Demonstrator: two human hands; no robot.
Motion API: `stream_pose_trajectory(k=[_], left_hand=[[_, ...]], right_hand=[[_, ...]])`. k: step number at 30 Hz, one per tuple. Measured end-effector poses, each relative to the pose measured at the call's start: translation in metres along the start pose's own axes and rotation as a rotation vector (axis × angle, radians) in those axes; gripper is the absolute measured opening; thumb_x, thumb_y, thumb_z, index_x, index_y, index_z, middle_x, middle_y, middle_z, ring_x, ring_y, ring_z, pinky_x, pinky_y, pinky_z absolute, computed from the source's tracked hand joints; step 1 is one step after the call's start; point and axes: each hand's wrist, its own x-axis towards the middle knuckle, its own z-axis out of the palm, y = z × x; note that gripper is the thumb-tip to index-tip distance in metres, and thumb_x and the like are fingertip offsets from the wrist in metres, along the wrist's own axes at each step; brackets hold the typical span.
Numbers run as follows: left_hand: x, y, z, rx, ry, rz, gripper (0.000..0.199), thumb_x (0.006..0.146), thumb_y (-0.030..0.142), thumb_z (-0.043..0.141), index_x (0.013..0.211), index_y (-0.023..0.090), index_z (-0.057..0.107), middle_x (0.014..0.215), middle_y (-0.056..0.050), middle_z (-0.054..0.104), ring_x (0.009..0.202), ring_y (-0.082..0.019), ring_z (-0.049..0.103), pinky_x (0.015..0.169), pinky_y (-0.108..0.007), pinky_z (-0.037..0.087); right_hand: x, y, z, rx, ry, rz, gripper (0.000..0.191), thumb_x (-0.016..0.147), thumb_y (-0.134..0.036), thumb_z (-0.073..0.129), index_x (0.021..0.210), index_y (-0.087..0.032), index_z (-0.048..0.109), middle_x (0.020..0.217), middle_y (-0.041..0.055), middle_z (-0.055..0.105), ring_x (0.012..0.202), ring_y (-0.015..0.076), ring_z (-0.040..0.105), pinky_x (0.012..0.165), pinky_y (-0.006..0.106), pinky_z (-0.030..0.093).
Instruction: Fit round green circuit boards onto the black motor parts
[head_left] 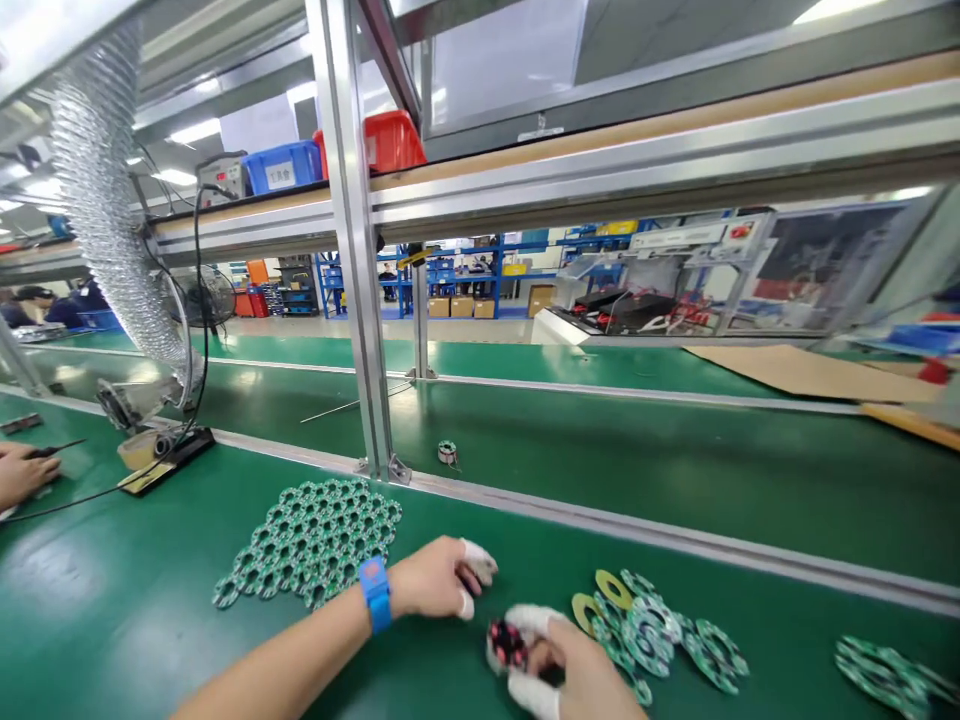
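My right hand [566, 665], white covers on its fingertips, grips a small motor stator [508, 645], a round part with a dark and red middle and a pale rim. Just left of it is my left hand [442, 578], also with white fingertip covers and a blue wristband. Its thumb and forefinger are apart, nothing visible between them. Beyond the left forearm lies a sheet of joined ring-shaped green circuit boards [315, 540]. Right of my right hand are loose green ring boards [649, 635] in a pile, with yellow rings [613, 590] at its edge.
More ring boards [881, 672] lie far right. A small wound coil part [447, 453] stands on the green strip behind the metal rail [600, 540]. An upright post [352, 250] rises ahead. At left are a soldering stand [169, 460], a duct [105, 200] and another person's hand [26, 472].
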Motion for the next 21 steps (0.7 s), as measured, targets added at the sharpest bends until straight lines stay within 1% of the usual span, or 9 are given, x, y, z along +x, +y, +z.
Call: stream_pose_trajectory(k=[2, 4, 6, 8, 11, 13, 15, 18, 21], left_hand=[[-0.021, 0.002, 0.007, -0.021, -0.082, 0.067, 0.065, 0.049, -0.001, 0.063, 0.111, 0.017, 0.060, 0.095, -0.003, 0.065, 0.078, -0.017, 0.059, 0.068, -0.024, 0.049], [-0.033, 0.006, 0.010, -0.037, -0.084, 0.115, 0.066, 0.050, 0.005, 0.068, 0.114, 0.017, 0.058, 0.100, -0.004, 0.063, 0.084, -0.019, 0.058, 0.076, -0.027, 0.047], [-0.036, 0.010, 0.010, -0.045, -0.046, 0.131, 0.063, 0.051, 0.011, 0.074, 0.112, 0.016, 0.058, 0.103, -0.005, 0.062, 0.087, -0.020, 0.057, 0.080, -0.029, 0.046], [-0.035, 0.014, 0.012, -0.052, -0.018, 0.157, 0.058, 0.052, 0.015, 0.076, 0.108, 0.016, 0.060, 0.102, -0.004, 0.062, 0.088, -0.020, 0.057, 0.080, -0.028, 0.045], [-0.034, 0.016, 0.015, -0.036, 0.009, 0.223, 0.049, 0.057, 0.013, 0.075, 0.104, 0.016, 0.061, 0.098, -0.002, 0.063, 0.086, -0.018, 0.056, 0.078, -0.026, 0.044], [-0.034, 0.014, 0.016, 0.003, 0.024, 0.247, 0.045, 0.059, 0.012, 0.075, 0.102, 0.017, 0.063, 0.095, -0.002, 0.063, 0.085, -0.017, 0.056, 0.077, -0.025, 0.043], [-0.033, 0.012, 0.017, 0.056, 0.032, 0.255, 0.043, 0.060, 0.012, 0.075, 0.101, 0.017, 0.064, 0.093, -0.002, 0.064, 0.084, -0.017, 0.056, 0.076, -0.024, 0.042], [-0.033, 0.010, 0.016, 0.101, 0.025, 0.263, 0.039, 0.063, 0.016, 0.076, 0.100, 0.017, 0.066, 0.091, -0.003, 0.064, 0.083, -0.017, 0.056, 0.075, -0.023, 0.042], [-0.033, 0.012, 0.014, 0.115, 0.025, 0.265, 0.036, 0.065, 0.021, 0.075, 0.100, 0.017, 0.066, 0.091, -0.003, 0.065, 0.081, -0.017, 0.057, 0.073, -0.023, 0.043]], right_hand=[[0.009, 0.014, 0.002, 0.076, 0.101, 0.103, 0.034, 0.071, -0.019, 0.060, 0.104, -0.016, 0.054, 0.072, 0.0022, 0.063, 0.062, 0.0187, 0.061, 0.057, 0.030, 0.053], [0.011, 0.020, 0.008, 0.166, 0.174, 0.176, 0.030, 0.068, -0.022, 0.057, 0.098, -0.016, 0.054, 0.066, 0.0003, 0.060, 0.055, 0.0173, 0.059, 0.047, 0.027, 0.051], [0.009, 0.018, 0.013, 0.173, 0.224, 0.173, 0.026, 0.067, -0.023, 0.056, 0.093, -0.017, 0.055, 0.065, -0.0006, 0.058, 0.053, 0.0164, 0.058, 0.045, 0.025, 0.049], [0.005, 0.010, 0.016, 0.054, 0.283, 0.121, 0.027, 0.066, -0.020, 0.058, 0.093, -0.017, 0.057, 0.068, -0.0001, 0.057, 0.056, 0.0159, 0.056, 0.046, 0.025, 0.049], [0.001, -0.001, 0.016, -0.218, 0.346, -0.016, 0.036, 0.068, -0.017, 0.061, 0.104, -0.020, 0.059, 0.083, 0.0039, 0.059, 0.063, 0.0168, 0.057, 0.055, 0.028, 0.051], [-0.001, -0.006, 0.015, -0.390, 0.344, -0.165, 0.034, 0.074, -0.015, 0.057, 0.107, -0.022, 0.059, 0.092, 0.0068, 0.061, 0.073, 0.0190, 0.059, 0.063, 0.030, 0.051], [-0.002, -0.008, 0.011, -0.550, 0.355, -0.353, 0.025, 0.081, -0.011, 0.046, 0.096, -0.020, 0.064, 0.085, 0.0076, 0.064, 0.076, 0.0198, 0.059, 0.064, 0.029, 0.050], [-0.005, -0.010, 0.005, -0.725, 0.392, -0.554, 0.042, 0.088, -0.007, 0.028, 0.069, -0.017, 0.063, 0.063, 0.0067, 0.060, 0.061, 0.0179, 0.054, 0.051, 0.026, 0.044], [-0.010, -0.017, 0.006, -0.844, 0.299, -0.690, 0.047, 0.091, -0.008, 0.022, 0.066, -0.017, 0.061, 0.062, 0.0067, 0.059, 0.061, 0.0174, 0.054, 0.054, 0.027, 0.045]])
